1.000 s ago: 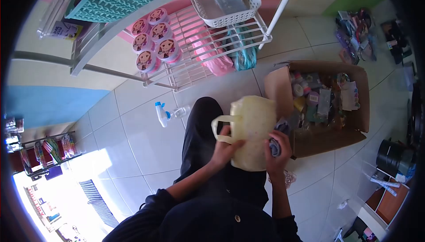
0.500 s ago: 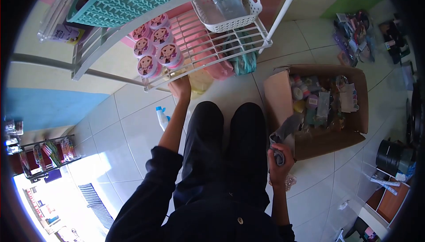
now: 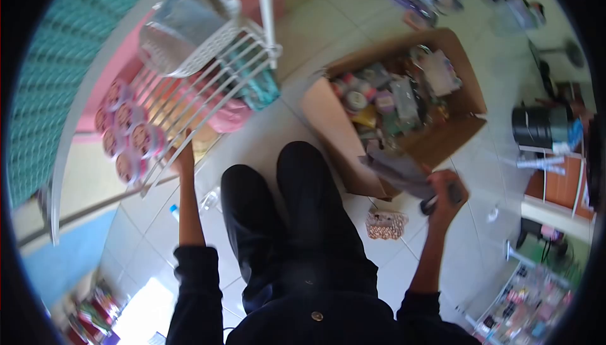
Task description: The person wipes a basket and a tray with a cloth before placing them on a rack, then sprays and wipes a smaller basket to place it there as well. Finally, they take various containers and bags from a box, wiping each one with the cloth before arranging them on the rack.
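Observation:
My right hand [image 3: 449, 195] is wrapped round a grey cloth [image 3: 399, 171], which hangs toward the near flap of an open cardboard box [image 3: 442, 149]. Jars, packets and other small items fill that box. At the left, my left hand [image 3: 183, 154] reaches under the lowest wire shelf [image 3: 211, 102]; its fingers are partly hidden and blurred beside a yellowish bag [image 3: 203, 140]. Pink round tubs [image 3: 146, 140] with a printed figure stand on the shelf just above it. A white basket [image 3: 205, 51] sits farther along the same shelf.
A teal woven basket [image 3: 63, 67] is on the upper shelf at the left. Below the shelf lie pink and teal bags [image 3: 257, 89]. A small patterned basket [image 3: 386, 224] rests on the floor beside the box. A blue-capped bottle [image 3: 175, 211] is near my left forearm.
The view has turned, so the shelf and box appear farther left. My right hand has moved outward from my knees with the grey cloth. My left hand remains under the shelf.

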The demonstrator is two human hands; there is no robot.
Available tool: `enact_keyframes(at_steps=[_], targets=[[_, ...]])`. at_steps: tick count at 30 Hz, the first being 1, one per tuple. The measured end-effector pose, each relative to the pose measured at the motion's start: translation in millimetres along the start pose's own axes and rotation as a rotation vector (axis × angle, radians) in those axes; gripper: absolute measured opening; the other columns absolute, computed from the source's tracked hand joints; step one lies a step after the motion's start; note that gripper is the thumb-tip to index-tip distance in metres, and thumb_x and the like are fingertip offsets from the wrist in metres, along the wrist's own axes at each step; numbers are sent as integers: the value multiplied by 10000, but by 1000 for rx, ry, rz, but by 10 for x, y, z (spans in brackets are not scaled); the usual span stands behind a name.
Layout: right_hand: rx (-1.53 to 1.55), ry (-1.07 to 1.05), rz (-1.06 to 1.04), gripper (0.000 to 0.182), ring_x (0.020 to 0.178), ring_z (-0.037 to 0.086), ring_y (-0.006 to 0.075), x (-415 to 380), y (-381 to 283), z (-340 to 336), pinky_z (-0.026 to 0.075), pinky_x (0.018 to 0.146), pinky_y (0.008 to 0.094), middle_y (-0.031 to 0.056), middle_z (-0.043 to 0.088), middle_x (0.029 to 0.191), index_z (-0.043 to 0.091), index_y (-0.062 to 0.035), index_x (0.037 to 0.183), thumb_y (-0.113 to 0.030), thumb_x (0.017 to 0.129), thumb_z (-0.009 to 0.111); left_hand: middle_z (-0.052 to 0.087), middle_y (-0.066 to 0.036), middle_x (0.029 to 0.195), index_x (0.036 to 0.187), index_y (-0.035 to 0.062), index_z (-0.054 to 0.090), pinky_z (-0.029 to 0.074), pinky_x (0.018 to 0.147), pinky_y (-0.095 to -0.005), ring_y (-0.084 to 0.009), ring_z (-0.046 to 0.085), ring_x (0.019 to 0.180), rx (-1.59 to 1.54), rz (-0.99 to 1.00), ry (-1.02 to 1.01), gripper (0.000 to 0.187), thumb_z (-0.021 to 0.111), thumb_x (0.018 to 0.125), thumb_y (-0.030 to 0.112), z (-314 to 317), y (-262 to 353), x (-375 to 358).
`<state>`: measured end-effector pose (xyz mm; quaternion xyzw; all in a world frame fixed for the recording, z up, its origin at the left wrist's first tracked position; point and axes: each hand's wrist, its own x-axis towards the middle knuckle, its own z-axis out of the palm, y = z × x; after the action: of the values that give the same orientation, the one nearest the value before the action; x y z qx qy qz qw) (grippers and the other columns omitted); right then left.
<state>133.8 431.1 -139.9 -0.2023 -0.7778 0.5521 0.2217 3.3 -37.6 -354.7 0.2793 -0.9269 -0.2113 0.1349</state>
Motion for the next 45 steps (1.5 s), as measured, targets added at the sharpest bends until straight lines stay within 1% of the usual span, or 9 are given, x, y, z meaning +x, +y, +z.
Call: enact_keyframes(at_steps=[18, 21, 23, 26, 28, 35, 39, 41, 45], targets=[[-938, -691, -9, 657, 816, 582, 340, 1212, 1567, 1382, 461, 716, 415, 189, 582, 905, 381, -135, 1197, -237, 627, 691, 378, -180, 1222, 1258, 15, 285, 234, 968, -424, -330, 320, 1165, -252, 246, -221, 645, 587, 689, 53, -1082, 1001, -1601], [-458, -486, -192, 616, 859, 580, 306, 1207, 1344, 999, 461, 736, 377, 157, 579, 947, 393, -152, 1174, -266, 645, 687, 368, -162, 1245, 1280, 28, 258, 239, 968, -426, -308, 311, 1184, -433, 251, -320, 694, 609, 683, 84, -1140, 1169, -1614], [215, -685, 569, 669, 956, 535, 250, 1039, 511, 729, 405, 837, 332, 106, 552, 1031, 386, -125, 1204, -298, 637, 695, 362, -155, 1252, 1279, 25, 255, 239, 965, -433, -303, 315, 1185, -567, 226, -427, 722, 630, 664, 72, -1257, 1474, -1643], [509, -816, 590, 743, 1043, 471, 208, 744, 392, 472, 334, 913, 312, 93, 513, 1112, 362, -52, 1231, -332, 633, 703, 335, -136, 1281, 1294, 33, 224, 233, 968, -437, -262, 305, 1204, -867, 305, -676, 855, 723, 604, 114, -1364, 1940, -1689], [556, -957, 846, 796, 1063, 445, 190, 468, 1537, 476, 305, 937, 319, 96, 467, 1173, 338, 16, 1238, -374, 639, 690, 311, -129, 1299, 1297, 40, 219, 235, 972, -440, -256, 287, 1217, -1052, 439, -743, 922, 770, 570, 176, -1384, 2182, -1758], [650, -1066, 750, 532, 1057, 462, 197, -130, -239, 1033, 336, 923, 318, 113, 473, 1161, 384, 4, 1206, -310, 800, 525, 474, -145, 1084, 1135, -25, 362, 406, 839, -331, -273, 506, 982, -1051, 366, -519, 712, 766, 563, 104, -1510, 2018, -1778], [856, -687, 507, 401, 1054, 463, 234, -433, -635, 1264, 322, 932, 373, 138, 486, 1131, 427, 3, 1152, -226, 826, 470, 477, -121, 1048, 1138, 17, 371, 404, 821, -323, -234, 497, 964, -710, 484, -327, 613, 700, 633, 130, -1582, 1824, -1801], [-24, -644, -647, 401, 1058, 454, 298, -734, -796, 1432, 269, 952, 439, 169, 463, 1150, 435, 9, 1138, -178, 789, 498, 414, -206, 1105, 1169, -18, 338, 374, 852, -386, -368, 427, 1022, -838, 454, -335, 604, 613, 651, 129, -1545, 1799, -1793], [68, -748, -774, 415, 1080, 430, 325, -872, -819, 1469, 212, 960, 491, 177, 439, 1174, 442, -15, 1141, -146, 755, 518, 406, -226, 1102, 1174, -50, 321, 358, 855, -398, -384, 418, 1020, -725, 545, -264, 553, 525, 701, 149, -1725, 1716, -1717]])
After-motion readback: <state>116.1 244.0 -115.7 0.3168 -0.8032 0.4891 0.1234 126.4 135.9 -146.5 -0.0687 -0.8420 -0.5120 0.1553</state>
